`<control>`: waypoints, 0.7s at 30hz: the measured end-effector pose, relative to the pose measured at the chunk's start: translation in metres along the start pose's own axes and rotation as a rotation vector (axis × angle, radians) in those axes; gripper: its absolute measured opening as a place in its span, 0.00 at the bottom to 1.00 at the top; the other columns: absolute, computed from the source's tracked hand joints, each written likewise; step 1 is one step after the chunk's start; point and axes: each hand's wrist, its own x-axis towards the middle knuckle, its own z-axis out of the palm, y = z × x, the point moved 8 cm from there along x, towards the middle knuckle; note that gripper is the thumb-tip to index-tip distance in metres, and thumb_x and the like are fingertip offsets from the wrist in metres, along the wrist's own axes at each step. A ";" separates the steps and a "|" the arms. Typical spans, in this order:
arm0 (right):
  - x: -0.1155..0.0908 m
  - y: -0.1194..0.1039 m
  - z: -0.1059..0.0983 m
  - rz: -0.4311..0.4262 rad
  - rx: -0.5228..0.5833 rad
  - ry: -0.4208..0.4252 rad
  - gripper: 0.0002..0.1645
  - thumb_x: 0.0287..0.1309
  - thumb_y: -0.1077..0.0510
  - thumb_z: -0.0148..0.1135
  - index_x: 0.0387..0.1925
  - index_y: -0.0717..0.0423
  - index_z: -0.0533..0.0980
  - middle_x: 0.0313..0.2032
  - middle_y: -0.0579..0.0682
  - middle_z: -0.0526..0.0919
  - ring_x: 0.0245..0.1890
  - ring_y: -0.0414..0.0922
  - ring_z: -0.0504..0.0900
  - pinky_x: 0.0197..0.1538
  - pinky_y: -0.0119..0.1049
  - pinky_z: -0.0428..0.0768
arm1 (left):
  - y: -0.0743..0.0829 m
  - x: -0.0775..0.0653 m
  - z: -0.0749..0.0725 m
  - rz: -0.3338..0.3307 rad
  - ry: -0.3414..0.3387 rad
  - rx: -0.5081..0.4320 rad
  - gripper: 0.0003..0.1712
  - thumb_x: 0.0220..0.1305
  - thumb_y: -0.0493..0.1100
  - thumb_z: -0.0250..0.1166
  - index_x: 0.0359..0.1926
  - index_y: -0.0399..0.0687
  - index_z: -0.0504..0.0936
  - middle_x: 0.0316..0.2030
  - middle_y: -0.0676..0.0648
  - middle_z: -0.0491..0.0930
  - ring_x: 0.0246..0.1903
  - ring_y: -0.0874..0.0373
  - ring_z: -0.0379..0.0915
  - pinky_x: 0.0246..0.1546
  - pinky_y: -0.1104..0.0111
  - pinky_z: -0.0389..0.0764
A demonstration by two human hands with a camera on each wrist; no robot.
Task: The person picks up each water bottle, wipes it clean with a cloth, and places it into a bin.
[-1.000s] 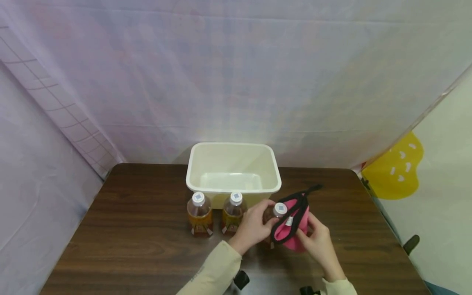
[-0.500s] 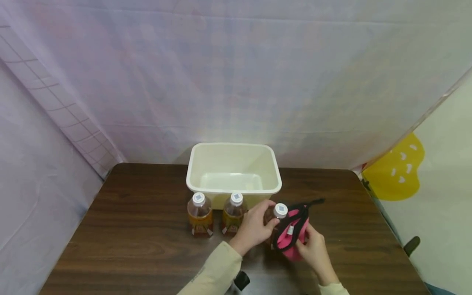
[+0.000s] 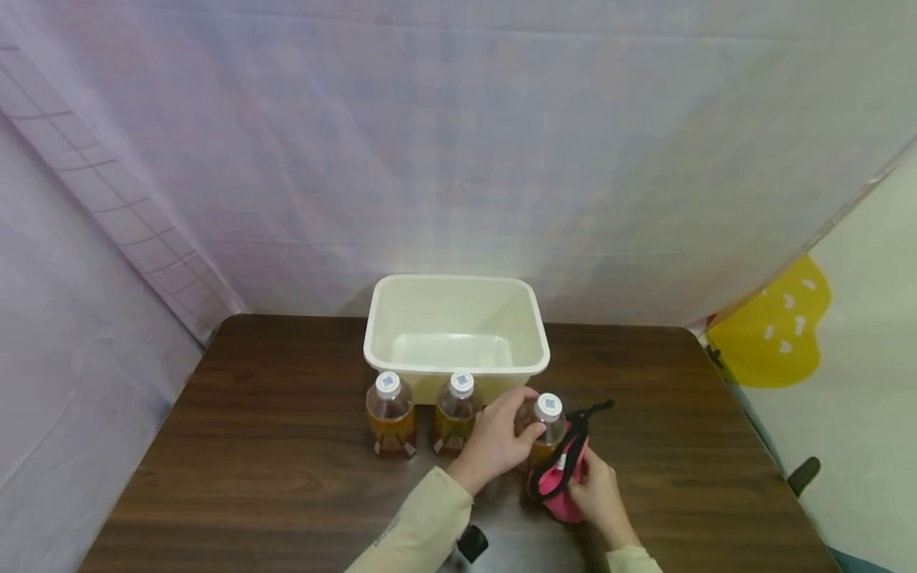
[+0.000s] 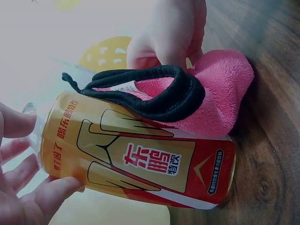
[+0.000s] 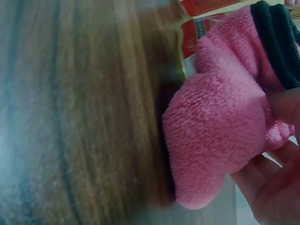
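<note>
My left hand [image 3: 494, 438] grips a drink bottle [image 3: 548, 430] around its upper part, fingers and thumb curled about the clear shoulder below the white cap. In the left wrist view the bottle's gold and red label [image 4: 140, 154] faces the camera. My right hand [image 3: 598, 493] holds a fuzzy pink cloth [image 5: 215, 126] with black edging, bunched up, fingers and thumb pinching it. The cloth lies against the right side of the bottle, its black loop [image 3: 598, 407] sticking out. Two similar bottles, a middle one [image 3: 454, 418] and a left one [image 3: 392, 422], stand upright beside my left hand.
Behind the bottles a cream plastic bin [image 3: 458, 372] stands near the far edge of the dark wooden table [image 3: 272, 446]. A pale patterned curtain [image 3: 458, 143] hangs close behind that edge. Another sheet with a yellow shape [image 3: 781, 334] hangs at the right.
My right hand has moved the pink cloth down and slightly left along the bottle's side, so more of the bottle's label shows. My left hand keeps its grip, hardly moving.
</note>
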 end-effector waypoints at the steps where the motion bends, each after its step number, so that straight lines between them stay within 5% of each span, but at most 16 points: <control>1: 0.000 -0.001 -0.001 -0.003 0.002 0.005 0.16 0.27 0.76 0.62 0.24 0.61 0.71 0.15 0.44 0.70 0.16 0.31 0.62 0.18 0.30 0.66 | 0.000 0.000 0.000 -0.005 -0.002 -0.007 0.20 0.54 0.43 0.65 0.49 0.48 0.73 0.45 0.50 0.78 0.46 0.59 0.74 0.47 0.67 0.74; 6: 0.002 -0.007 -0.008 -0.011 0.054 0.020 0.16 0.27 0.76 0.63 0.25 0.62 0.73 0.17 0.45 0.73 0.19 0.31 0.67 0.20 0.28 0.71 | -0.001 0.000 0.000 -0.017 -0.013 -0.032 0.20 0.54 0.42 0.65 0.49 0.48 0.73 0.45 0.49 0.77 0.47 0.59 0.73 0.47 0.67 0.74; 13: 0.011 -0.029 -0.030 -0.025 0.238 0.017 0.19 0.32 0.79 0.61 0.33 0.69 0.75 0.27 0.59 0.81 0.29 0.27 0.75 0.26 0.24 0.78 | -0.001 -0.001 -0.001 -0.017 -0.012 -0.019 0.20 0.54 0.42 0.65 0.48 0.48 0.73 0.44 0.49 0.77 0.46 0.58 0.74 0.47 0.68 0.74; 21: 0.025 -0.065 -0.058 -0.141 0.194 0.063 0.18 0.31 0.78 0.64 0.31 0.65 0.76 0.25 0.53 0.80 0.27 0.28 0.72 0.25 0.21 0.75 | -0.001 0.000 0.000 -0.002 -0.022 -0.023 0.18 0.54 0.40 0.65 0.47 0.49 0.73 0.43 0.50 0.77 0.43 0.57 0.75 0.44 0.70 0.75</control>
